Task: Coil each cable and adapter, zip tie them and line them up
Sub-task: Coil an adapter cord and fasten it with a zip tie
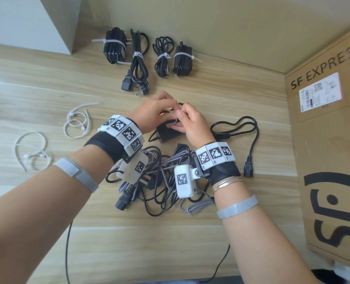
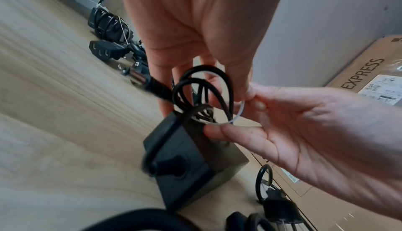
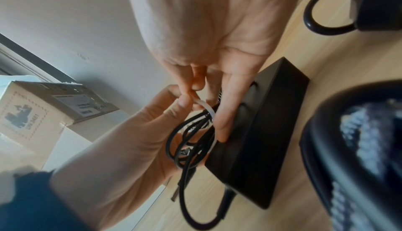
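The black adapter [image 1: 169, 131] sits mid-frame on the surface [image 1: 47, 89], its floppy cord [image 2: 204, 93] looped on top. Both hands pinch the thin, bendy zip tie [image 2: 238, 112]: left hand [image 1: 153, 113], right hand [image 1: 192, 124]. The block looks heavy; grab the loops.

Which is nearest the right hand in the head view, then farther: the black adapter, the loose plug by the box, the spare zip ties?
1. Black adapter: right under the right hand.
2. Loose plug: to the right, near the box.
3. Spare zip ties: far left on the table.
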A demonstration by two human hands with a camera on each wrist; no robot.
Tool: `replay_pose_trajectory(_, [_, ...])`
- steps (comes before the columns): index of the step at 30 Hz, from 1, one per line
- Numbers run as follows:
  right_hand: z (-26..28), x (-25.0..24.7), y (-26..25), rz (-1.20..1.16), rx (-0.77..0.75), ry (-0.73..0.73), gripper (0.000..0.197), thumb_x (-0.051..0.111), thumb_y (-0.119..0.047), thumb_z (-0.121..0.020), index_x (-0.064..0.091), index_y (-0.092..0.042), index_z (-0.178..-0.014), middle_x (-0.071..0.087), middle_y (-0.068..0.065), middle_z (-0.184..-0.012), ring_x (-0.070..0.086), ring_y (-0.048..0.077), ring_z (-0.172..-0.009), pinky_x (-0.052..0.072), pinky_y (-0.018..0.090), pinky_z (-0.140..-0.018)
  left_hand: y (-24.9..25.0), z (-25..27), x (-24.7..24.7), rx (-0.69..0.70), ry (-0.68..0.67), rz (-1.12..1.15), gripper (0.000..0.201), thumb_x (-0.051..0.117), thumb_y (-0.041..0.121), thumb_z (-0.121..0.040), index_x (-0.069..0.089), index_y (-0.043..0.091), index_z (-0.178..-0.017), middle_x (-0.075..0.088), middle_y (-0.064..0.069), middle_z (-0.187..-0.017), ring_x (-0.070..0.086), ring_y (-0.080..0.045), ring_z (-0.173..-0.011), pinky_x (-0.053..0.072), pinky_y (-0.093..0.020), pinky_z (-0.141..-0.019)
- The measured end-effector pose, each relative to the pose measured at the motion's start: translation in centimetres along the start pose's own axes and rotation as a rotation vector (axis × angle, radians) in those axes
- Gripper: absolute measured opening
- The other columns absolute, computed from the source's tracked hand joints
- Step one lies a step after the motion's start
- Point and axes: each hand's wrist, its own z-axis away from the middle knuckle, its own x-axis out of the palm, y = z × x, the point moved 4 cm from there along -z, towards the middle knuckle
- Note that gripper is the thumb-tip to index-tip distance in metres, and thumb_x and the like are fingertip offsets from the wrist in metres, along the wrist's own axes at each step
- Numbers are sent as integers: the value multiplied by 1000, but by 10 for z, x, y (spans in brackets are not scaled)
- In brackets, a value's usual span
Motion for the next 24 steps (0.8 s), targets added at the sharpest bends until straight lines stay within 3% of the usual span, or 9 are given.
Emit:
replay_pose_trajectory(3, [0,-4,0,22,-23,1,20,39,-4,-98,47,-11,-81,43,11,-139,58,32,-113,55,34,-87,-1,0,0,-31,-10,-19,9,61,8,-86,65,4,-94,42,-2,-103,50,-17,-91,37,-17,-85])
replay_pose_trajectory(6, [3,-14,1,119,-79,21,30,42,-2,-97,39,-11,-68,38,8,-143,58,28,-112,55,28,-85,-3,0,-1,-62,0,-27,8,60,9,-87,63,4,-93,41,-1,-104,49,-18,-92,37,-21,-87])
replay_pose_trajectory(9, [10,-23,3,211,-99,15,36,43,0,-96,35,-13,-63,45,7,-132,65,29,-97,56,26,-82,-5,0,-1,-103,16,7,7,60,9,-87,63,5,-92,41,-1,-104,49,-16,-92,44,-30,-93])
replay_pose_trajectory(13, [21,-37,8,377,-20,-26,31,41,-2,-97,40,-9,-66,53,5,-111,66,14,-73,55,21,-74,-7,2,-1,-150,51,58,5,60,7,-87,63,5,-90,42,-2,-102,54,-17,-89,46,-23,-89])
replay_pose_trajectory(16, [25,-44,12,468,59,-58,23,40,-6,-97,46,-6,-75,61,6,-103,65,6,-68,55,24,-70,-9,3,2,-177,69,79,4,61,7,-86,63,5,-89,44,-3,-102,59,-22,-89,45,-20,-85])
replay_pose_trajectory(21, [25,-40,10,488,133,-117,24,42,-16,-97,49,-16,-74,67,-2,-86,66,14,-70,52,25,-74,-7,3,2,-190,46,35,6,59,10,-89,58,4,-89,47,-1,-95,63,-26,-88,50,-29,-84])
replay_pose_trajectory(24, [23,-28,-1,397,124,-117,19,40,-16,-97,54,-16,-85,65,-2,-71,60,9,-63,48,17,-67,-8,5,1,-147,21,25,7,61,10,-87,58,3,-87,52,-7,-99,65,-25,-85,52,-30,-86])
